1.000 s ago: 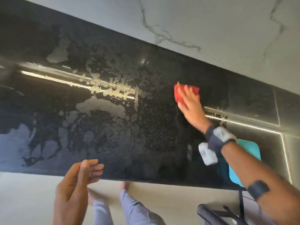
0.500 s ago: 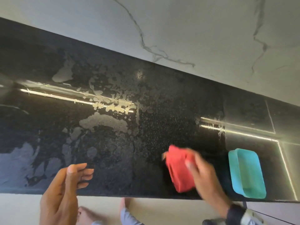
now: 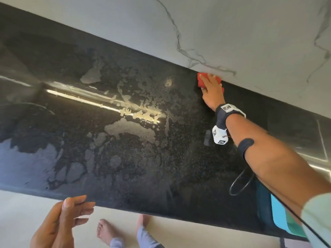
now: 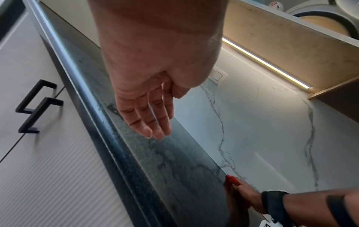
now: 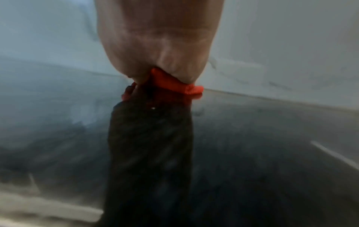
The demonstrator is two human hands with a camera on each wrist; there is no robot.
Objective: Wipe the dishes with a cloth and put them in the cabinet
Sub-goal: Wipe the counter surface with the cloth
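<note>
Lying flat against the black speckled worktop (image 3: 136, 158) at its far edge, the red cloth (image 3: 201, 81) sits at about one o'clock in the head view, right where the dark stone meets the white veined wall (image 3: 232, 33). The right hand (image 3: 212, 94) presses down on it with its fingers (image 3: 209, 79) spread out straight over the fabric; from the right wrist view the picture is blurred, and only a red fold shows under the palm. Wet patches and smears cover the worktop from nine o'clock to its middle, and a bright light strip is mirrored in them. A turquoise container (image 3: 279, 219) lies at four o'clock, partly hidden behind the right forearm. The left hand (image 3: 60, 222) hangs at seven o'clock over the worktop's near edge, its fingers (image 4: 153, 122) loosely straight and close together, holding nothing. Below the edge stand pale ribbed cabinet fronts (image 4: 48, 176) with black handles (image 4: 37, 106).
</note>
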